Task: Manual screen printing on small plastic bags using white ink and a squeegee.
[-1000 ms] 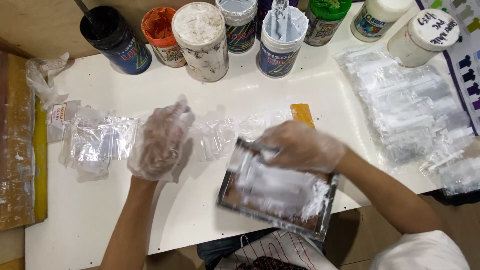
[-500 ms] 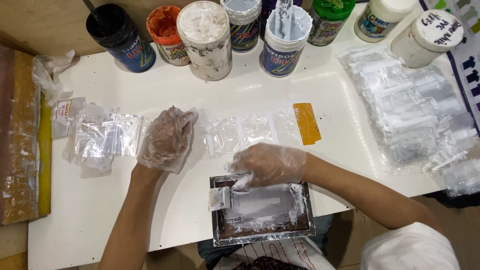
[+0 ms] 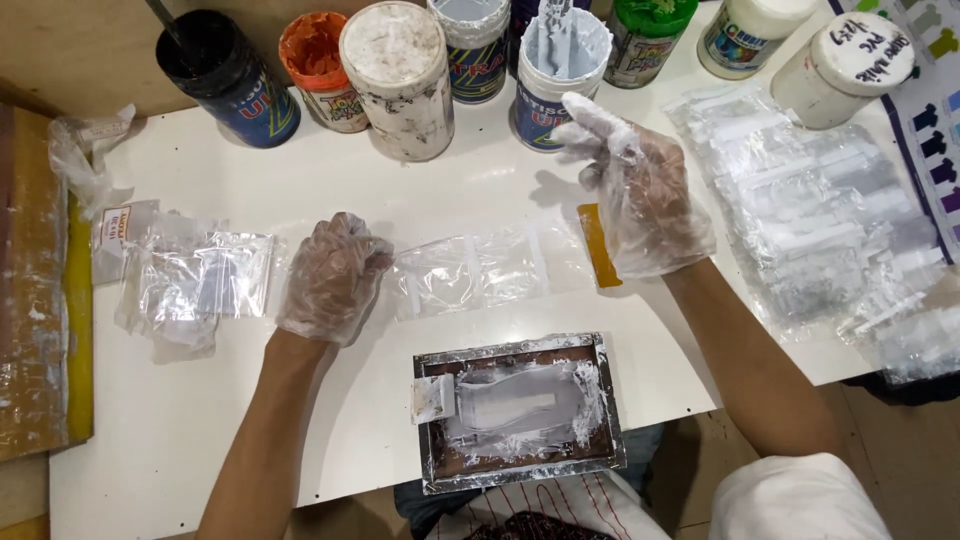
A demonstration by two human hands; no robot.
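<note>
Both hands wear thin clear plastic gloves. My left hand (image 3: 330, 277) rests fingers curled on the left end of a row of small clear plastic bags (image 3: 480, 270) lying flat on the white table (image 3: 200, 420). Raised above the table, my right hand (image 3: 640, 185) holds nothing, fingers apart, close to a white paint tub (image 3: 560, 75) with a tool standing in it. An orange strip (image 3: 598, 245) lies under that hand. A small framed printing screen (image 3: 515, 410) smeared with white paint lies at the table's near edge.
Paint jars line the back: black (image 3: 225, 75), orange (image 3: 320, 70), a white-crusted one (image 3: 398, 80), green (image 3: 650, 40), two white (image 3: 850, 65). A heap of clear bags (image 3: 820, 220) lies right, a smaller pile (image 3: 190, 280) left. A paint-stained board (image 3: 35, 300) borders the left edge.
My right hand let go of the screen, which now lies flat at the near edge, and rose toward the white tub. My left hand stayed on the bags.
</note>
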